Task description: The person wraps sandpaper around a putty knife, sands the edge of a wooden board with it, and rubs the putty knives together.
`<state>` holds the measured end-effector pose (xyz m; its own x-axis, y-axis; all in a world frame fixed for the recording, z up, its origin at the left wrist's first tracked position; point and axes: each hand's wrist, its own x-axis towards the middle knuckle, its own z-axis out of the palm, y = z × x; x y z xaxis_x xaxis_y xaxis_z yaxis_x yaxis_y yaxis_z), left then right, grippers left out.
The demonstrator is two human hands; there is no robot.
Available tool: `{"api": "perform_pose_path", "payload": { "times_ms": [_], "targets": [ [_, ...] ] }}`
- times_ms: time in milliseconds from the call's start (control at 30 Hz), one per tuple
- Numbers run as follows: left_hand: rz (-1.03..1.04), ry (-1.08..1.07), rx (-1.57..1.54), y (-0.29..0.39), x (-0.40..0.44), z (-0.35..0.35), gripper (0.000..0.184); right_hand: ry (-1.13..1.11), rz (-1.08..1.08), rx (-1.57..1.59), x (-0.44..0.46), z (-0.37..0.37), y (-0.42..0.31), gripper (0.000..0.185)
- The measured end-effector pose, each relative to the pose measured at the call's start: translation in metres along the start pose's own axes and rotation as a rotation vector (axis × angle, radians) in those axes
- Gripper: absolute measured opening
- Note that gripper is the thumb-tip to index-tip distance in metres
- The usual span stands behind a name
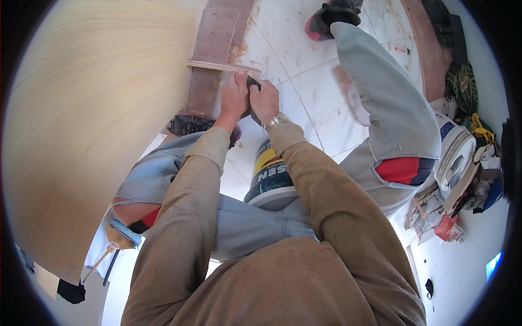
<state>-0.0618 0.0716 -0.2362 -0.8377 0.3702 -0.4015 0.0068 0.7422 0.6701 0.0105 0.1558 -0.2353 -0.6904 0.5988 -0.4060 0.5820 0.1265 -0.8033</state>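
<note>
Both my hands are close together ahead of me, at the right end of a thin wooden strip (211, 64). My left hand (234, 98) is closed, its fingertips at the strip. Closed around a dark, flat object (251, 82) is my right hand (265, 101), with a metal watch on its wrist. The dark object shows between the two hands; its kind is hidden by the fingers. A large pale wooden panel (109, 108) rises at my left, and the strip meets its edge.
Below my forearms stands a dark labelled bucket (272, 174) between my legs. Brown boards (212, 38) lie on the dusty tiled floor (304, 87). At right are a white bucket (457, 157), bags and piled items. A small tool (399, 49) lies near my shoe (331, 19).
</note>
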Motion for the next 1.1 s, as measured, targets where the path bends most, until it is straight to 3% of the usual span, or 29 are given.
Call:
{"api": "perform_pose_path", "payload": {
  "times_ms": [200,533,633,833,1100],
  "targets": [
    [0.117,-0.109,-0.091,-0.002,0.005,0.006,0.057,0.043,-0.006,-0.065,0.007,-0.001,0.003,0.034],
    [0.009,0.093,-0.062,-0.031,0.012,-0.002,0.054,-0.054,-0.097,-0.121,-0.004,0.011,-0.017,0.029],
    [0.054,0.046,0.01,-0.002,0.01,-0.006,0.052,-0.049,-0.023,-0.148,-0.012,-0.01,-0.026,0.026],
    [0.03,0.025,0.134,0.002,0.024,-0.003,0.053,-0.069,-0.125,-0.229,0.0,0.001,-0.01,0.029],
    [-0.047,-0.127,0.049,0.021,0.009,-0.002,0.055,-0.084,-0.085,-0.337,-0.002,-0.008,-0.004,0.03]
  ]
}}
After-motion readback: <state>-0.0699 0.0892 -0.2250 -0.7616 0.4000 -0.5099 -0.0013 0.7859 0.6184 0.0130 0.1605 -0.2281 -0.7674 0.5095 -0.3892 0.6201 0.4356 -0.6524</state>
